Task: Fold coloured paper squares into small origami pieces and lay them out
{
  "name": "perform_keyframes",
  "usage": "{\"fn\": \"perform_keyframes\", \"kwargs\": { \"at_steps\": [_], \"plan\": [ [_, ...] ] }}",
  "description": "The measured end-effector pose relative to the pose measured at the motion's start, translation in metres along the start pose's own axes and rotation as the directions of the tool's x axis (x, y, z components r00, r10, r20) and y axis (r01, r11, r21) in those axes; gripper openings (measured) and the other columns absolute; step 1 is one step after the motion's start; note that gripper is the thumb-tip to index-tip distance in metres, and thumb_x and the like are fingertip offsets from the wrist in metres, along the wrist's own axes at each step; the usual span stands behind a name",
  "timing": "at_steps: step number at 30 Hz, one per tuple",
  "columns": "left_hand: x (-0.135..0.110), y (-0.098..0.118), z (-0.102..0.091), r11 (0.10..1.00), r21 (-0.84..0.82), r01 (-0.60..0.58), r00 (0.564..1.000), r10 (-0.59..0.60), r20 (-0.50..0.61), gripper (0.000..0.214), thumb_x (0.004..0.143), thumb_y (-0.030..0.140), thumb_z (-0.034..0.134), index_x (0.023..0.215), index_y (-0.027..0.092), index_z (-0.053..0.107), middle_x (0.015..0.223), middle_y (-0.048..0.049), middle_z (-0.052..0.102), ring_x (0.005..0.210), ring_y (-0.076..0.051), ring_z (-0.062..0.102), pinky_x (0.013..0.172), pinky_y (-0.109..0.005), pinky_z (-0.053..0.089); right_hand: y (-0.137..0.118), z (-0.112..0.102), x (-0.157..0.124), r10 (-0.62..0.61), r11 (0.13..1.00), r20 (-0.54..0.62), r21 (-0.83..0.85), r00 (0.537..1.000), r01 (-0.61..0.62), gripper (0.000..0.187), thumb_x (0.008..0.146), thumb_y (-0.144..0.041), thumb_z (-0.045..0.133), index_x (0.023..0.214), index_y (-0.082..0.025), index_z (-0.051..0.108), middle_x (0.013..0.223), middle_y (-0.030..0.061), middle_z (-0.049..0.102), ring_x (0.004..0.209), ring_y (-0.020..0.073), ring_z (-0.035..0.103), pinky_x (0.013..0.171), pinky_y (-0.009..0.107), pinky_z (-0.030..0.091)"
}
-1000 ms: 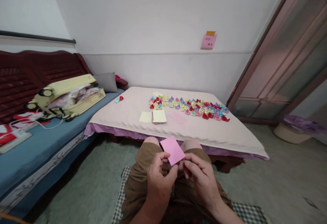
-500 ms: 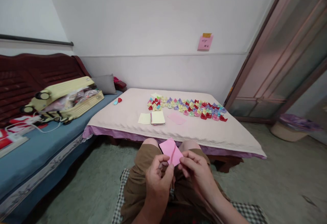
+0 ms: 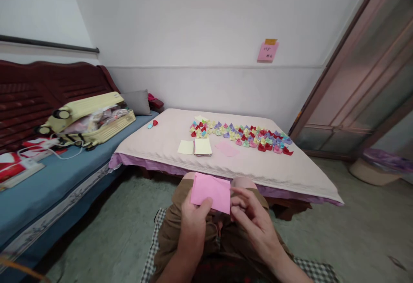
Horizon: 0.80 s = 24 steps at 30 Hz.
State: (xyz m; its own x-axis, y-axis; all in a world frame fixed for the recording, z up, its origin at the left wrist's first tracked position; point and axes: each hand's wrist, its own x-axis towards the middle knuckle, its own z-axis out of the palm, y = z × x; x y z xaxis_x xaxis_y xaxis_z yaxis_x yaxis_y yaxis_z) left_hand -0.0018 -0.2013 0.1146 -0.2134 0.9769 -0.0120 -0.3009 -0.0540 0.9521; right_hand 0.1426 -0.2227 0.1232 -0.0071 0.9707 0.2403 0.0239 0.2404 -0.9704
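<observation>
A pink paper sheet (image 3: 211,192) is held up over my lap, opened out into a wider rectangle. My left hand (image 3: 192,218) pinches its lower left part, thumb on the front. At the paper's right edge my right hand (image 3: 253,220) grips it with closed fingers. On the low table (image 3: 161,145) beyond my knees lie a stack of yellow paper squares (image 3: 202,146), a loose yellow sheet (image 3: 185,147), a pale pink sheet (image 3: 227,148) and several small folded paper pieces (image 3: 240,136) in many colours.
A blue-cushioned wooden sofa (image 3: 48,175) runs along the left, with an open yellow suitcase (image 3: 88,119) and a grey pillow (image 3: 136,102) on it. Two small folded pieces (image 3: 152,124) lie at the table's far left. A pink note (image 3: 267,51) hangs on the wall. A glass door (image 3: 364,81) stands at right.
The pink paper has been unfolded from a narrow tilted rectangle into a wider sheet. Both hands stayed on it and spread slightly apart.
</observation>
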Motion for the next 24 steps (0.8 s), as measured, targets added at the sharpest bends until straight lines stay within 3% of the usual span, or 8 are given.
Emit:
{"fn": "perform_keyframes", "kwargs": {
  "at_steps": [3, 6, 8, 14, 18, 24],
  "plan": [
    [0.002, 0.005, -0.002, 1.000, -0.023, 0.013, 0.996, -0.011, 0.093, 0.025, 0.069, 0.015, 0.065, 0.094, 0.013, 0.068, 0.077, -0.0026, 0.069, 0.066, -0.017, 0.060, 0.063, -0.025, 0.047, -0.001, -0.012, 0.002, -0.115, 0.975, 0.108, -0.177, 0.988, 0.133, 0.035, 0.083, -0.018, 0.060, 0.117, -0.028, 0.063, 0.105, 0.0045, 0.069, 0.097, 0.0211, 0.063, 0.082, 0.030, 0.049],
    [-0.001, 0.014, -0.003, 1.000, 0.001, 0.018, 0.988, -0.018, 0.152, 0.019, 0.067, 0.016, 0.069, 0.086, 0.013, 0.069, 0.071, -0.0014, 0.068, 0.068, -0.017, 0.060, 0.064, -0.025, 0.047, -0.003, -0.018, 0.008, -0.189, 0.938, 0.250, -0.239, 0.949, 0.250, 0.030, 0.085, -0.015, 0.055, 0.106, -0.028, 0.071, 0.099, 0.0047, 0.071, 0.096, 0.0215, 0.063, 0.082, 0.030, 0.049],
    [-0.003, 0.018, -0.003, 0.999, -0.011, 0.052, 0.984, -0.049, 0.169, 0.021, 0.066, 0.018, 0.071, 0.086, 0.013, 0.070, 0.068, -0.0014, 0.068, 0.069, -0.019, 0.062, 0.065, -0.026, 0.048, -0.004, -0.019, 0.012, -0.234, 0.922, 0.278, -0.241, 0.931, 0.304, 0.028, 0.085, -0.013, 0.053, 0.099, -0.026, 0.073, 0.091, 0.0045, 0.072, 0.088, 0.0202, 0.065, 0.077, 0.029, 0.049],
    [-0.006, 0.024, -0.002, 0.957, -0.179, 0.230, 0.956, -0.187, 0.225, 0.029, 0.078, 0.032, 0.065, 0.098, 0.011, 0.068, 0.077, -0.0065, 0.070, 0.065, -0.016, 0.063, 0.059, -0.024, 0.049, -0.008, -0.016, 0.013, -0.280, 0.922, 0.208, -0.215, 0.937, 0.323, 0.025, 0.083, -0.011, 0.058, 0.094, -0.025, 0.075, 0.085, 0.0028, 0.072, 0.079, 0.0175, 0.067, 0.070, 0.024, 0.050],
    [-0.005, 0.027, -0.002, 0.954, -0.187, 0.234, 0.949, -0.182, 0.258, 0.031, 0.078, 0.026, 0.067, 0.105, 0.011, 0.065, 0.085, -0.0084, 0.071, 0.066, -0.014, 0.063, 0.059, -0.022, 0.050, -0.012, -0.017, 0.009, -0.309, 0.919, 0.168, -0.201, 0.936, 0.339, 0.026, 0.082, -0.010, 0.060, 0.095, -0.027, 0.075, 0.089, 0.0026, 0.073, 0.081, 0.0178, 0.068, 0.072, 0.024, 0.051],
    [-0.008, 0.032, -0.002, 0.963, -0.157, 0.221, 0.947, -0.174, 0.270, 0.027, 0.075, 0.016, 0.068, 0.101, 0.011, 0.067, 0.076, -0.0042, 0.070, 0.061, -0.010, 0.059, 0.059, -0.019, 0.048, -0.014, -0.017, 0.008, -0.271, 0.935, 0.184, -0.183, 0.945, 0.304, 0.027, 0.078, -0.012, 0.067, 0.098, -0.029, 0.076, 0.091, 0.0028, 0.075, 0.084, 0.0196, 0.068, 0.074, 0.026, 0.052]
  ]
}}
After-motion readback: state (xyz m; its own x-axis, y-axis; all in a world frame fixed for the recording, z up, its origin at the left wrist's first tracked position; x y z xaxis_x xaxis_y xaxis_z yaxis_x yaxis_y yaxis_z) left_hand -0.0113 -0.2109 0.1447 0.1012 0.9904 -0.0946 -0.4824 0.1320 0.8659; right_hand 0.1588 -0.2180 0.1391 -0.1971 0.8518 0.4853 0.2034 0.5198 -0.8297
